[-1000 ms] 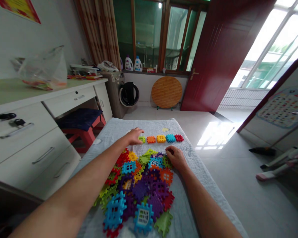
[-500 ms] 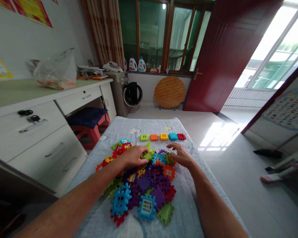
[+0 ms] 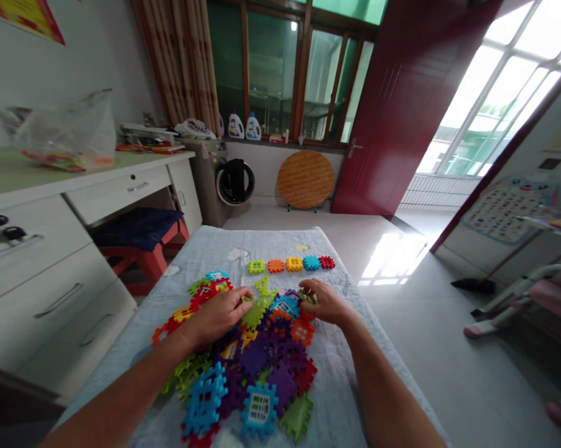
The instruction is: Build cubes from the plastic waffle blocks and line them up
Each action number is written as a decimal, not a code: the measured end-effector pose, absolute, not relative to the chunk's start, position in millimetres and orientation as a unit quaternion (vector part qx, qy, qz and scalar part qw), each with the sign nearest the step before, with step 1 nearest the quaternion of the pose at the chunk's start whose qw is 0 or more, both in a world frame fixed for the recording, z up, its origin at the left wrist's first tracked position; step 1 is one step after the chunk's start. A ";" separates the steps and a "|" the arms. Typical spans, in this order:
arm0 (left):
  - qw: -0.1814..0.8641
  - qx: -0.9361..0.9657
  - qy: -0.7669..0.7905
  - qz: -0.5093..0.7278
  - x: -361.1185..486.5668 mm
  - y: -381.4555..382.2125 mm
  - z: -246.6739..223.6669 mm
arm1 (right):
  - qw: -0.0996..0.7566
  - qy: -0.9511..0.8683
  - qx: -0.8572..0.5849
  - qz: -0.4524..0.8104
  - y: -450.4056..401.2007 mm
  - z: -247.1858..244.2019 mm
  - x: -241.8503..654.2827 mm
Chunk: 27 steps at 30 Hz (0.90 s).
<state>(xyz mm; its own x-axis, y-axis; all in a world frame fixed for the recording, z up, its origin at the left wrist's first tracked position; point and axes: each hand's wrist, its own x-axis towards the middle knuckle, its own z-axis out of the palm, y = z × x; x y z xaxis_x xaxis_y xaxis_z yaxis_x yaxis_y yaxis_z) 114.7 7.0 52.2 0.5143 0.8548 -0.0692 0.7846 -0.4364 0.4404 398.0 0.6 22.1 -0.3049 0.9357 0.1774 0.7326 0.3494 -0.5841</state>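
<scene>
A heap of toothed plastic building tiles in many colours lies on the cloth-covered table. My left hand (image 3: 224,313) is at the heap's left side, its thumb and fingers closed on the edge of a lime-green building tile (image 3: 252,316). My right hand (image 3: 328,301) is at the heap's right edge, with fingers curled round a green building tile (image 3: 308,298) that they partly cover. Between the hands lie a blue window tile (image 3: 284,305) and a lime triangular piece (image 3: 264,285). Purple tiles (image 3: 253,357) fill the middle of the heap.
Beyond the heap, a row of square tiles runs from a lime one (image 3: 257,266) to a red one (image 3: 326,262). A blue cloth (image 3: 341,367) covers the table. To the left are a stool (image 3: 138,230) and a white desk (image 3: 33,236).
My right hand has closed round a green tile at the heap's edge. The left hand has drawn back slightly, pinching a lime tile. The whole view has shifted, so the table appears further left.
</scene>
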 end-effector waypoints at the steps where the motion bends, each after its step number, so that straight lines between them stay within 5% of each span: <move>1: 0.185 0.848 0.490 0.076 115.2 5.6 51.9 | 0.275 -0.769 -0.540 0.203 1.1 21.4 397.3; 5: 0.081 0.873 0.473 0.089 115.1 2.1 51.2 | 0.376 -0.719 -0.552 0.189 4.0 15.7 393.8; 9: 0.174 0.899 0.399 0.051 113.3 3.6 51.7 | 0.430 -0.690 -0.528 0.246 5.1 14.5 384.3; 16: 0.198 0.898 0.393 0.010 115.6 8.9 54.3 | 0.484 -0.611 -0.458 0.428 -1.4 17.6 358.8; 27: 0.201 0.900 0.386 -0.001 121.4 7.8 57.5 | 0.490 -0.594 -0.435 0.468 -2.2 9.9 346.1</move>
